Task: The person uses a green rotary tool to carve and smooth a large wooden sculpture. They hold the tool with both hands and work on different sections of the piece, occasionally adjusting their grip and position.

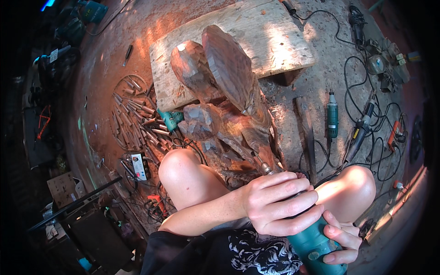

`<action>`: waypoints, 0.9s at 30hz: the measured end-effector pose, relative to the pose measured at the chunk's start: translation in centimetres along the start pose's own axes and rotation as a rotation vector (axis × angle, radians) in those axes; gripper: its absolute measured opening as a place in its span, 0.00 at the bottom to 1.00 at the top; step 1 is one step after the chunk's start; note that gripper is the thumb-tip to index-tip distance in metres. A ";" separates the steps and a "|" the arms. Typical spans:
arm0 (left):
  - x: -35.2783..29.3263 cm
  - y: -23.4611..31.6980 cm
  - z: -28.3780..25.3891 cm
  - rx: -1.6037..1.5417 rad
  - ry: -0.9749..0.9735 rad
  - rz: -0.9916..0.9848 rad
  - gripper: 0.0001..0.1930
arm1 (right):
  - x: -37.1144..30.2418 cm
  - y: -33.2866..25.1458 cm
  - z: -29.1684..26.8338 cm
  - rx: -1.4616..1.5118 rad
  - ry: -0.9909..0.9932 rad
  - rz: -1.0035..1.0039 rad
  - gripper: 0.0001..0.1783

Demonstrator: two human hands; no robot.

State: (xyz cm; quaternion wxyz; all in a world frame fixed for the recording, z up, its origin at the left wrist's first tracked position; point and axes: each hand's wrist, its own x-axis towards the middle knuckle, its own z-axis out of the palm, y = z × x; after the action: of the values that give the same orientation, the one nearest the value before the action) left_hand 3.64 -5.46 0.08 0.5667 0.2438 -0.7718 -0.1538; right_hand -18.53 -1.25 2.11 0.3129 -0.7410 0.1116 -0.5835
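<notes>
Both my hands are wrapped round a teal die grinder, its metal collet pointing up and to the left. My left hand closes over the front of the tool. Behind it, the fingers of my right hand curl round the body from the right. The collet is close to the lower end of a reddish-brown wood carving between my knees; I cannot tell whether the bit touches it. The carving has broad, faceted, rounded lobes, and its upper part overlaps a wooden board.
Several carving chisels lie in a round tray at left, near another teal tool. A power strip is by my left knee. At right lie a teal grinder, a wooden bar, a dark power tool and tangled cords.
</notes>
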 end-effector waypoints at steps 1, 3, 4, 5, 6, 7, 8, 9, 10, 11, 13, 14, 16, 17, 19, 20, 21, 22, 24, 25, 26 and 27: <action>0.0 0.0 0.0 -0.006 0.002 0.003 0.14 | 0.2 0.2 -0.1 0.007 -0.020 -0.007 0.22; 0.1 -0.1 -0.1 -0.014 0.004 0.009 0.14 | 0.3 0.6 -0.2 0.022 -0.049 -0.025 0.21; 0.2 -0.1 -0.2 -0.014 0.001 0.017 0.14 | 0.4 0.4 -0.4 0.029 -0.063 -0.032 0.21; 0.3 -0.1 -0.3 -0.012 0.000 0.024 0.14 | 0.6 0.5 -0.5 0.036 -0.076 -0.039 0.21; 0.4 -0.2 -0.4 -0.009 -0.002 0.032 0.14 | 0.7 0.5 -0.5 0.043 -0.091 -0.043 0.20; 0.4 -0.1 -0.5 -0.012 -0.001 0.029 0.14 | 0.9 0.7 -0.6 0.051 -0.102 -0.048 0.20; 0.4 -0.1 -0.5 -0.016 -0.001 0.029 0.14 | 0.9 0.8 -0.6 0.051 -0.108 -0.051 0.20; 0.3 -0.1 -0.4 -0.021 0.000 0.028 0.13 | 1.1 0.4 -0.6 0.055 -0.115 -0.053 0.20; 0.3 -0.2 -0.4 -0.018 -0.005 0.031 0.14 | 0.9 0.9 -0.6 0.053 -0.121 -0.054 0.19; 0.2 -0.3 -0.4 -0.015 -0.011 0.035 0.14 | 0.9 1.0 -0.6 0.052 -0.120 -0.055 0.19; 0.1 -0.3 -0.5 0.004 -0.005 0.043 0.14 | 1.0 0.8 -0.6 0.053 -0.119 -0.046 0.19; 0.1 -0.2 -0.3 0.017 0.002 0.047 0.14 | 1.1 0.8 -0.6 0.056 -0.119 -0.044 0.19; 0.3 -0.2 -0.5 0.026 0.004 0.042 0.14 | 1.2 0.8 -0.5 0.058 -0.117 -0.039 0.19; 0.5 -0.2 -0.6 0.018 -0.001 0.032 0.14 | 1.1 0.9 -0.5 0.060 -0.119 -0.037 0.18; 0.7 -0.2 -0.7 0.012 -0.006 0.024 0.13 | 1.0 0.9 -0.5 0.059 -0.120 -0.036 0.18; 0.7 -0.3 -0.8 0.017 -0.005 0.027 0.13 | 1.0 1.0 -0.5 0.059 -0.120 -0.037 0.18; 0.8 -0.4 -0.8 0.021 -0.003 0.029 0.12 | 1.0 1.0 -0.5 0.061 -0.120 -0.039 0.18; 0.8 -0.4 -0.8 0.025 0.002 0.029 0.12 | 1.0 1.1 -0.5 0.065 -0.123 -0.038 0.18; 0.9 -0.4 -1.0 0.039 0.008 0.028 0.13 | 1.0 1.4 -0.5 0.070 -0.122 -0.045 0.17; 1.1 -0.4 -1.0 0.041 0.012 0.029 0.13 | 1.0 1.5 -0.5 0.073 -0.122 -0.049 0.17; 1.2 -0.4 -1.1 0.041 0.017 0.031 0.13 | 1.1 1.7 -0.5 0.075 -0.121 -0.052 0.17; 1.4 -0.5 -1.1 0.042 0.022 0.032 0.13 | 1.1 1.9 -0.5 0.080 -0.122 -0.056 0.17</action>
State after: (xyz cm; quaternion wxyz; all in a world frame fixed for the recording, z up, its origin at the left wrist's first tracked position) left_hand 4.50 -6.56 1.29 0.5725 0.2450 -0.7724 -0.1255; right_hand -18.26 -3.48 1.94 0.3321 -0.7650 0.0484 -0.5497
